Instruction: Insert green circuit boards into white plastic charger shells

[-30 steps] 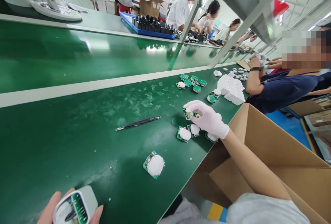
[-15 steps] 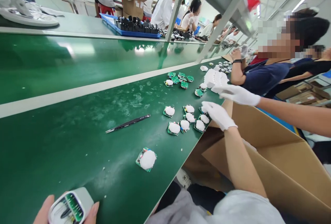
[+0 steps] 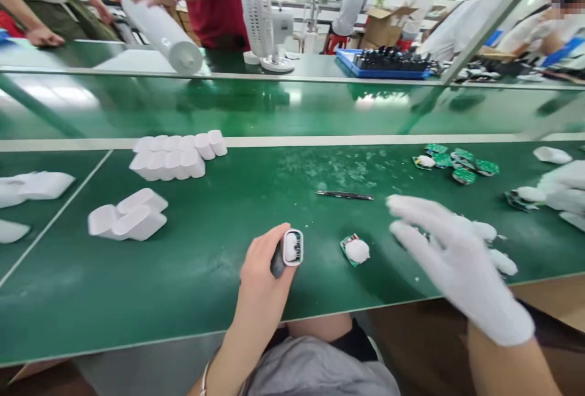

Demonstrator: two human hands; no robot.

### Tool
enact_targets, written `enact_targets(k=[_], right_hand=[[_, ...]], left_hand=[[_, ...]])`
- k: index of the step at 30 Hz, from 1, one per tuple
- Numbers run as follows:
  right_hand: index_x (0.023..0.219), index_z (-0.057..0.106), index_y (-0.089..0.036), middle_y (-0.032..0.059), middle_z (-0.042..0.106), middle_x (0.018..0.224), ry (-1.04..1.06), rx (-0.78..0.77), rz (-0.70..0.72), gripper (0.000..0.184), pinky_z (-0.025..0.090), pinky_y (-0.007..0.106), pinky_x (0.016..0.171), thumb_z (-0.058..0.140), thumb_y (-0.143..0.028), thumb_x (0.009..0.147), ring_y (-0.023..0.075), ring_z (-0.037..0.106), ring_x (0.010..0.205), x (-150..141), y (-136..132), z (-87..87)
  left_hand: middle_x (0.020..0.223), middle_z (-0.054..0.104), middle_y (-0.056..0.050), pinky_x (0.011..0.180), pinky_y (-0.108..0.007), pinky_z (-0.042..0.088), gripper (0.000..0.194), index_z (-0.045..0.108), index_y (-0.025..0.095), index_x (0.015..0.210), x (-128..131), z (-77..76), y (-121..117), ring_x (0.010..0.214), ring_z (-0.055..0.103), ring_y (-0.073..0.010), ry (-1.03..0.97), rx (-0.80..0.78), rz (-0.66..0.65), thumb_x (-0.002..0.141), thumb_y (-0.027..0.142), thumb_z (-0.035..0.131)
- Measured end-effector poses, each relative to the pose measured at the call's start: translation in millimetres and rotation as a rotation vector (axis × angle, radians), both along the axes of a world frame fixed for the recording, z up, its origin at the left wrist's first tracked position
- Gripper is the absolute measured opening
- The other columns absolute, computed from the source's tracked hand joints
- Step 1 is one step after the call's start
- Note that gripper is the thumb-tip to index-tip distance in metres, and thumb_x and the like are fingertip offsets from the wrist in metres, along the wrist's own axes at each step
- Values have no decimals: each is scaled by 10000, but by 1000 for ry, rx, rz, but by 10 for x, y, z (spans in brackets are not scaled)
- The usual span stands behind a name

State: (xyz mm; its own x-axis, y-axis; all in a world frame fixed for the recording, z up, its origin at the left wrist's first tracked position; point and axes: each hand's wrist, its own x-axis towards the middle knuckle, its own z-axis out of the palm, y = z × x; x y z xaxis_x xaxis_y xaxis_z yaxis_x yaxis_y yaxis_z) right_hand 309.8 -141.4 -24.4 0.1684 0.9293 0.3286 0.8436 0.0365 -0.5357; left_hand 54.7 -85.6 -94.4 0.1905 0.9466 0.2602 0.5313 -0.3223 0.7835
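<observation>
My bare left hand is wrapped round a small white plastic housing. Its open end faces me and shows a circuit board and white filler inside. My right hand, in a white glove, hovers over the table's right side with fingers and thumb apart and nothing visible between them. Under and behind it lie circuit boards with white pads, partly hidden by the glove. Between my hands sits a single circuit board topped by a white pad. Black tweezers lie beyond it.
White housings stand in rows at left, with a few more nearer. Bare green boards lie at the back right. Across the bench are a white fan, a blue tray and a person holding a white roll.
The view has swung left, bringing the housings at left into sight. My left hand, still holding the housing, now shows near the middle. My gloved right hand has moved away from the farther boards, nearer me.
</observation>
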Motion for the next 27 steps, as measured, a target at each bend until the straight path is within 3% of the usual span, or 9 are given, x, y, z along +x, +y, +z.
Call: enact_targets(k=[3,6,9,12,15,18,21,27], right_hand=[[1223,589,-318,29,545,1312,244,-123,209,341,539,338,873,556,-358,886,197,606,1054,-609,84,-100],[1321,504,-290,51,517,1352,495,-242,285,439,545,350,869,523,-408,899,186,617,1034,-897,198,-229],[1266,554,-251,53,591,1267,616,-307,330,394,509,368,936,493,-418,914,188,612,1057,-911,294,-287],[1178,623,-251,44,603,1244,550,-233,320,336,490,364,958,548,-395,884,198,582,1102,-837,320,-278],[1163,636,-261,41,609,1235,576,-287,269,362,510,366,931,631,-387,824,198,607,1051,-811,282,-269],[1227,591,-235,61,600,1264,816,-412,207,465,519,373,936,659,-394,796,205,623,1050,-850,228,-283],[1258,568,-211,70,605,1260,986,-486,250,506,501,373,971,673,-340,780,214,607,1100,-919,199,-289],[1223,585,-180,50,689,1054,1034,-440,244,486,528,372,914,679,-265,754,206,642,1000,-1049,214,-309]], left_hand=[[1172,613,14,959,-293,435,453,552,284,1184,1,14,-22,1079,550,-161,-59,40,-33,783,100,651],[1206,601,10,987,-304,419,479,554,285,1201,9,56,-34,1114,533,-163,-99,17,-109,777,95,670],[1171,612,1,958,-326,440,495,539,296,1234,6,98,-36,1097,531,-178,-72,-84,-203,785,151,689],[1132,618,-5,931,-345,452,493,540,290,1225,-1,118,-41,1085,525,-192,-16,-151,-226,774,174,706],[1145,617,7,953,-334,445,471,571,276,1161,1,106,-51,1096,528,-181,-37,-100,-230,748,94,704],[1188,607,20,986,-293,440,437,581,276,1138,7,78,-58,1106,549,-144,-124,-32,-230,780,29,628],[1206,609,25,978,-241,456,433,573,282,1159,8,66,-60,1099,571,-121,-205,2,-250,803,38,603],[1214,610,4,974,-213,452,413,577,269,1180,-5,82,-56,1103,571,-119,-213,104,-285,826,56,592]])
